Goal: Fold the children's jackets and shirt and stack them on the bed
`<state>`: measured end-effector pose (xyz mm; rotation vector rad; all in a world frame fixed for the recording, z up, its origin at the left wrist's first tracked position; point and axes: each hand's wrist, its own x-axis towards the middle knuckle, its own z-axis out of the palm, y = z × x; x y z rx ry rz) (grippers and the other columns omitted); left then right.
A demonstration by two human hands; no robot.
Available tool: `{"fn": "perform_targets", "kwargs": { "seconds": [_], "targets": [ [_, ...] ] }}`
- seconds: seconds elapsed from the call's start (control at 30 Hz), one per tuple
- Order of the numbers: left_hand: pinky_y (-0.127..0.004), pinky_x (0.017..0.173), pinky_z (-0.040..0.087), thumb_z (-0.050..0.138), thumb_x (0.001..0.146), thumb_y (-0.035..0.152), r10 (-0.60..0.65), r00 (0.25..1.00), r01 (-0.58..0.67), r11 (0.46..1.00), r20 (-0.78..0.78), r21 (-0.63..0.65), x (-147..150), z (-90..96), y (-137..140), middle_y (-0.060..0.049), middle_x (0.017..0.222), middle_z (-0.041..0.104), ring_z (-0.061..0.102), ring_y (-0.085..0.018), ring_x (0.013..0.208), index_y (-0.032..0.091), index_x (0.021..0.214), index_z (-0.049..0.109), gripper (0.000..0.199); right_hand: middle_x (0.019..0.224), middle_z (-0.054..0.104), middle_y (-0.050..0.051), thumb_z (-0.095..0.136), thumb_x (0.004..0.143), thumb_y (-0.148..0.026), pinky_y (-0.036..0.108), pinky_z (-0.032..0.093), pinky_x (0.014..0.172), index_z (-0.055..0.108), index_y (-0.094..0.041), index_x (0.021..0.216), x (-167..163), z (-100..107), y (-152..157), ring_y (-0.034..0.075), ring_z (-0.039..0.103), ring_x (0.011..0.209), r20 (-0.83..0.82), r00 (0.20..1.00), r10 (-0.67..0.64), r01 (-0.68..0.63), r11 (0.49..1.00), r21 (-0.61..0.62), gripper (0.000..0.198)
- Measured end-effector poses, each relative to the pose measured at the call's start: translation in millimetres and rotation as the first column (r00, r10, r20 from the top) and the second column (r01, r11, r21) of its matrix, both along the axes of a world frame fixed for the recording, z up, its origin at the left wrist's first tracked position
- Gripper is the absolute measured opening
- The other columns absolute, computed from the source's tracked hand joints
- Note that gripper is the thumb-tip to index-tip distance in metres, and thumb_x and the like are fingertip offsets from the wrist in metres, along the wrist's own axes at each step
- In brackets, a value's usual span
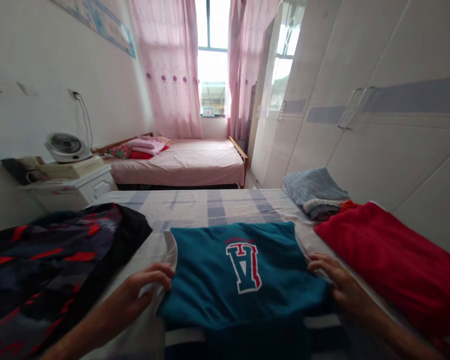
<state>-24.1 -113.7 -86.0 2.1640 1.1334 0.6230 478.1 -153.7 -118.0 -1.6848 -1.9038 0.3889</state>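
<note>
In front of me a teal shirt (206, 275) with a big white and red letter "A" lies folded on the bed, its side edges white. Dark bands with white stripes show at its near end. My left hand (150, 282) is at the shirt's left edge, fingers bent over the cloth. On the opposite side, my right hand (333, 277) has its fingers curled on the right edge, the thumb partly under the cloth. The lower folds are dark and hard to make out.
Dark clothing with red marks (78, 255) lies on the left of the striped bed sheet (187, 207). On the right are a red garment (390, 255) and folded blue-grey cloth (315, 190). Beyond stand a pink bed (195, 160), a nightstand (93, 187) with a fan (67, 146), and wardrobes (360, 160).
</note>
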Motion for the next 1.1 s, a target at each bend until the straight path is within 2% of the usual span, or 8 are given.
{"fn": "perform_targets", "kwargs": {
  "seconds": [0.07, 0.17, 0.3, 0.4, 0.53, 0.73, 0.9, 1.1],
  "targets": [
    [-0.03, 0.095, 0.044, 0.044, 0.08, 0.018, 0.14, 0.99, -0.139, 0.985, 0.002, 0.1, 5, -1.3, -5, -0.007, 0.11, 0.064, 0.059, -0.02, 0.106, 0.021, 0.084, 0.066, 0.023, 0.12, 0.061, 0.007, 0.046, 0.063, -0.021, 0.043, 0.041, 0.099, 0.065, -0.024, 0.088, 0, -5, -5, 0.025, 0.054, 0.115, 0.01, 0.997, -0.08, 0.08, 0.996, 0.034, 0.032],
    [-0.031, 0.091, 0.047, 0.045, 0.081, 0.022, 0.232, 0.973, -0.228, 0.936, 0.019, 0.269, 26, 15.8, -2, -0.007, 0.107, 0.065, 0.061, -0.02, 0.102, 0.021, 0.082, 0.066, 0.021, 0.119, 0.06, 0.007, 0.041, 0.067, -0.018, 0.042, 0.037, 0.103, 0.063, -0.023, 0.096, -17, 13, -1, 0.023, 0.052, 0.118, 0.013, 0.988, -0.152, 0.146, 0.97, 0.195, 0.037],
    [-0.036, 0.099, 0.042, 0.044, 0.086, 0.029, 0.172, 0.979, -0.116, 0.916, -0.113, 0.384, 73, 33.2, 16, -0.008, 0.124, 0.058, 0.053, -0.022, 0.116, 0.022, 0.099, 0.067, 0.028, 0.127, 0.055, 0.005, 0.037, 0.079, -0.017, 0.039, 0.033, 0.105, 0.057, -0.024, 0.108, -64, 52, 23, 0.018, 0.046, 0.123, 0.079, 0.997, -0.018, -0.008, 0.949, 0.314, 0.036],
    [-0.04, 0.107, 0.032, 0.043, 0.089, 0.036, 0.202, 0.941, -0.079, 0.911, -0.272, 0.404, 102, 23.0, 39, -0.007, 0.138, 0.048, 0.04, -0.022, 0.129, 0.024, 0.118, 0.06, 0.036, 0.132, 0.051, 0.004, 0.038, 0.085, -0.021, 0.04, 0.028, 0.107, 0.057, -0.024, 0.112, -87, 64, 56, 0.019, 0.037, 0.129, 0.216, 0.976, -0.04, -0.032, 0.947, 0.32, 0.033],
    [-0.052, 0.106, 0.026, 0.04, 0.09, 0.038, 0.369, 0.864, -0.218, 0.888, -0.342, 0.406, 112, -9.9, 65, -0.011, 0.142, 0.043, 0.033, -0.029, 0.133, 0.022, 0.127, 0.054, 0.042, 0.127, 0.055, 0.009, 0.04, 0.085, -0.025, 0.039, 0.033, 0.1, 0.06, -0.019, 0.111, -73, 43, 101, 0.023, 0.042, 0.123, 0.251, 0.927, -0.279, 0.212, 0.941, 0.263, 0.033],
    [-0.048, 0.107, 0.025, 0.035, 0.092, 0.04, 0.428, 0.825, -0.282, 0.878, -0.371, 0.386, 100, -37.6, 74, -0.009, 0.138, 0.049, 0.037, -0.027, 0.132, 0.023, 0.13, 0.051, 0.044, 0.106, 0.065, 0.006, 0.046, 0.083, -0.032, 0.035, 0.042, 0.083, 0.064, -0.02, 0.097, -32, -10, 121, 0.022, 0.057, 0.099, 0.201, 0.9, -0.387, 0.356, 0.918, 0.174, 0.026],
    [-0.046, 0.108, 0.023, 0.034, 0.093, 0.042, 0.423, 0.819, -0.281, 0.884, -0.388, 0.373, 100, -36.4, 73, -0.009, 0.14, 0.045, 0.035, -0.026, 0.133, 0.023, 0.133, 0.048, 0.047, 0.107, 0.063, 0.011, 0.034, 0.087, -0.028, 0.034, 0.039, 0.086, 0.063, -0.017, 0.098, -17, -15, 126, 0.023, 0.054, 0.102, 0.162, 0.861, -0.482, 0.445, 0.869, 0.217, 0.032],
    [-0.046, 0.109, 0.022, 0.033, 0.093, 0.042, 0.421, 0.808, -0.278, 0.889, -0.411, 0.365, 100, -38.4, 75, -0.008, 0.141, 0.044, 0.034, -0.025, 0.134, 0.022, 0.134, 0.046, 0.048, 0.091, 0.067, 0.011, 0.036, 0.084, -0.024, 0.031, 0.042, 0.083, 0.068, -0.015, 0.085, -1, -9, 118, 0.021, 0.058, 0.09, 0.177, 0.891, -0.419, 0.383, 0.901, 0.204, 0.033]
  ]
}}
